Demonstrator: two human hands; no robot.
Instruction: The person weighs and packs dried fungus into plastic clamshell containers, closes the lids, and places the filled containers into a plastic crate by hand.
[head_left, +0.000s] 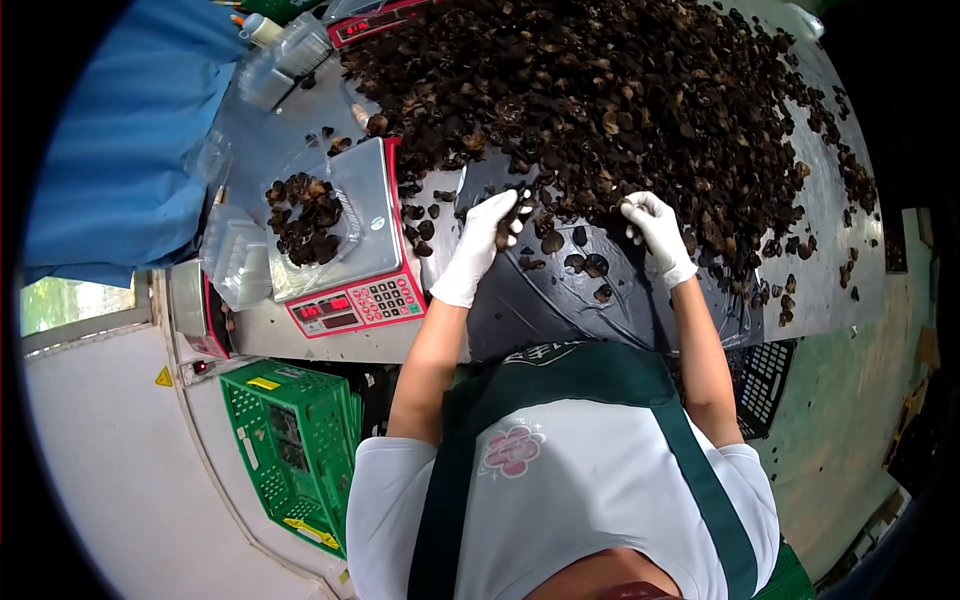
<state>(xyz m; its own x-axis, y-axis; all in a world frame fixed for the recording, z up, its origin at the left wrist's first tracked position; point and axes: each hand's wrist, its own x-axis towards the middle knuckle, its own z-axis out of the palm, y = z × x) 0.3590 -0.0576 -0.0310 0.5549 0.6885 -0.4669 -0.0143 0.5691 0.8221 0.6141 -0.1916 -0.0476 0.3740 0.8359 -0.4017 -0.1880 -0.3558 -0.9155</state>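
My left hand (pixel 488 228), in a white glove, is closed around some dark brown mushroom caps (pixel 507 226) at the near edge of a large heap of dark mushrooms (pixel 590 90). To its right, my right hand (pixel 657 238), also gloved, has its fingers curled in a pinch; what sits between them is too small to make out. Between the hands, several loose caps lie on a dark plastic sheet (pixel 560 300). Left of my left hand, a red-rimmed digital scale (pixel 375 220) carries a clear plastic tray (pixel 345 235) with a small pile of mushrooms (pixel 305 220).
Stacked clear plastic trays (pixel 237 258) stand left of the scale, with more clear containers (pixel 285 65) farther back. Another red scale (pixel 375 22) is at the back. Green crates (pixel 290 440) sit below the table on the left; a black crate (pixel 765 380) is at the right.
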